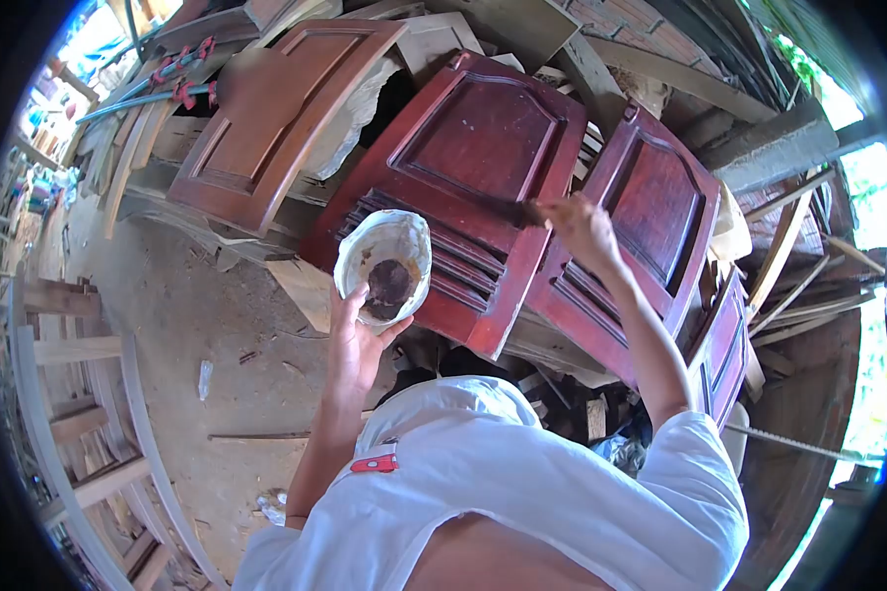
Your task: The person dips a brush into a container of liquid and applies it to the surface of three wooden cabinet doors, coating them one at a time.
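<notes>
A white bowl point(412, 236) with a dark brown substance point(391, 283) inside rests in my left hand point(357, 340), whose fingers wrap round its lower side. My right hand point(583, 232) is closed on a small dark tool point(527, 213), held over the edge of a dark red wooden panel point(483, 128). The tool's exact shape is hard to make out. Slatted ridges run across the panel's lower part, just right of the bowl. A second dark red panel point(650, 207) lies beside the first, beneath my right forearm.
A lighter brown panel point(286, 108) leans at the upper left, near blue bar clamps point(158, 84). Wooden frames point(79, 350) stand at the far left. Scrap planks point(788, 236) are piled at the right. Another red panel point(724, 340) stands at the lower right.
</notes>
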The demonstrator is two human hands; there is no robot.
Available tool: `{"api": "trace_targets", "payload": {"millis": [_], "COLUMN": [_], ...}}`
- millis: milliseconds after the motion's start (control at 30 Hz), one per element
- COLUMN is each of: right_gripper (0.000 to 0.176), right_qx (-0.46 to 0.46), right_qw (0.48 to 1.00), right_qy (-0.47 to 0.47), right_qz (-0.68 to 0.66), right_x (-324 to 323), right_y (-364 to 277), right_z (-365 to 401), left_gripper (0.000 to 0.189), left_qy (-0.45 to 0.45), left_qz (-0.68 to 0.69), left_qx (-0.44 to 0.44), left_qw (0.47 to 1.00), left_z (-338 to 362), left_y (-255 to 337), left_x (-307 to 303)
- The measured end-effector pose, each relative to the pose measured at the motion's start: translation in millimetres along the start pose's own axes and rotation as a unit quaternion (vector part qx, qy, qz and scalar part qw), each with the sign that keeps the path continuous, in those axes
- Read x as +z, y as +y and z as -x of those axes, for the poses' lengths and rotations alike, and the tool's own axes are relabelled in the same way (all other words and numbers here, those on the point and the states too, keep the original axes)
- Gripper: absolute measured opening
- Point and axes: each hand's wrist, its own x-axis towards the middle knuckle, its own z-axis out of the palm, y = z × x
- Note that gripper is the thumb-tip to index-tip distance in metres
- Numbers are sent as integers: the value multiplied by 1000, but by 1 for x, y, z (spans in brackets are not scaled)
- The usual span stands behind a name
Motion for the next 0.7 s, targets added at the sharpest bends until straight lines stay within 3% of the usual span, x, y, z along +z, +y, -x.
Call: {"api": "trace_targets", "payload": {"millis": [100,133,167,267,300,367,433,467,500,567,700], "right_gripper": [20,20,20,20,20,19,18,18,18,13,14], "right_qx": [-76,11,20,129,132,106,128,87,44,-90,-131], "right_qw": [996,992,992,935,936,899,901,913,922,969,983], "right_qy": [-43,-114,-115,-226,-223,-93,-50,-48,-45,-21,11], "right_qz": [1,-47,-43,-240,-238,-415,-410,-397,-382,-231,-131], "right_x": [-5,-20,-32,-73,-85,-110,-118,-117,-116,-100,-78], "right_y": [-51,-76,-89,-114,-118,-123,-136,-137,-138,-134,-122], "right_z": [28,37,44,54,58,72,78,80,82,84,98], "left_gripper": [60,60,61,71,76,84,87,88,90,91,88], "left_qy": [-3,6,13,21,35,45,-23,-58,-88,-111,-139], "left_qz": [-10,-23,-36,-68,-99,-132,-231,-216,-213,-198,-169], "left_qx": [-8,-3,1,33,68,81,157,162,153,120,66], "left_qw": [1000,1000,999,997,992,987,960,961,961,967,974], "left_z": [3,3,4,6,8,10,4,6,9,15,21], "left_y": [1,2,2,2,4,-1,-18,-26,-31,-43,-67], "left_x": [-6,-6,-6,3,10,31,33,37,47,62,92]}}
